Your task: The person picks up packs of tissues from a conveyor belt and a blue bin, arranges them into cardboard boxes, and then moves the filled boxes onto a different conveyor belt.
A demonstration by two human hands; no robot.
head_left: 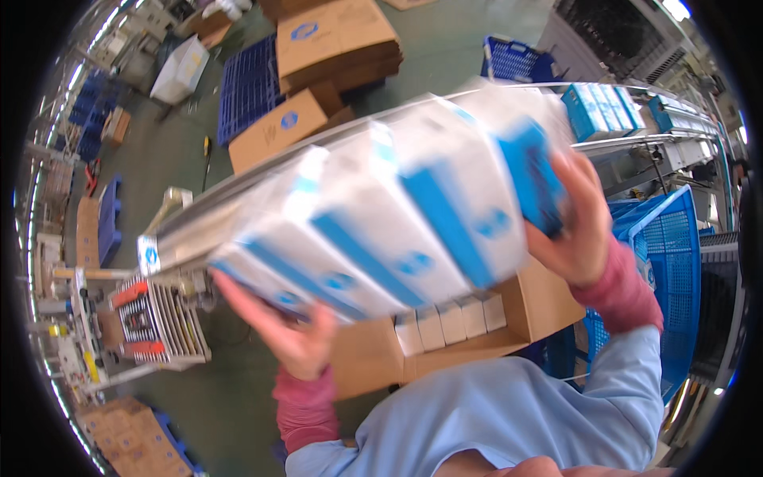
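Between both palms I press a row of several white-and-blue boxes (397, 215), blurred by motion, held up in front of the camera. My left hand (290, 334) supports the row's lower left end. My right hand (576, 222) presses against the upper right end. Below the row stands an open cardboard carton (548, 306) with several white boxes (449, 322) packed upright inside. Both sleeves are light blue with dark red cuffs.
A conveyor (636, 139) behind the row carries more blue-and-white boxes (596, 107). A blue mesh basket (671, 262) stands at the right. Flat cardboard cartons (334, 40) and blue pallets (246, 83) lie on the green floor. A tape-sealing machine (155, 322) sits at the left.
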